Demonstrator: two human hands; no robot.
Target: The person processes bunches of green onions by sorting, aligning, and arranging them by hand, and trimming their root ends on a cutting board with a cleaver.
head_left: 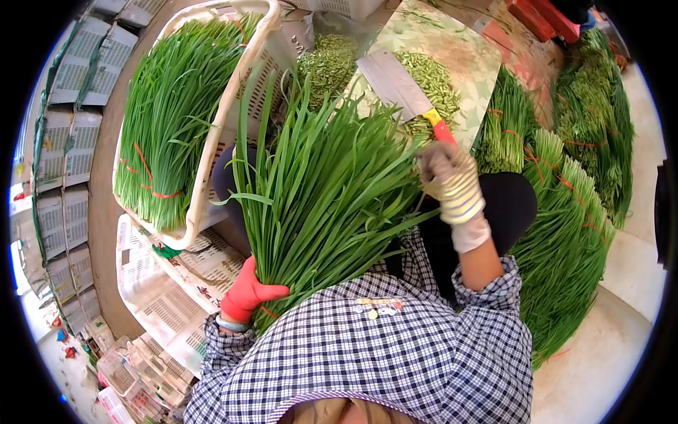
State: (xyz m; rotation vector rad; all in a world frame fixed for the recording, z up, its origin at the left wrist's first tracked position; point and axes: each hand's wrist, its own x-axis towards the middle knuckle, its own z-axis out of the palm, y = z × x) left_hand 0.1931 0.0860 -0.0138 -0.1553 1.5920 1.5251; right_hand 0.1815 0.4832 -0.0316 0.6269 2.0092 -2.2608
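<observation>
A large loose bunch of long green leaves (318,191) lies across my lap, its leaf tips pointing up and to the right. My left hand (247,291), in a red glove, is wrapped round its lower end, close to a red band. My right hand (452,177), in a striped glove over a pale one, is at the bunch's right edge with its fingers curled and blurred; what they hold, if anything, cannot be made out. Just above that hand, a cleaver (395,85) with a red and yellow handle rests on a patterned board (466,49) beside short cut green pieces (431,79).
A white crate (205,169) of banded green bunches (176,106) stands at the left, above another white crate (159,293). More banded bunches (565,247) are piled at the right. A clear bag of cut pieces (328,63) is beyond my lap. Something red (540,18) is at the top right.
</observation>
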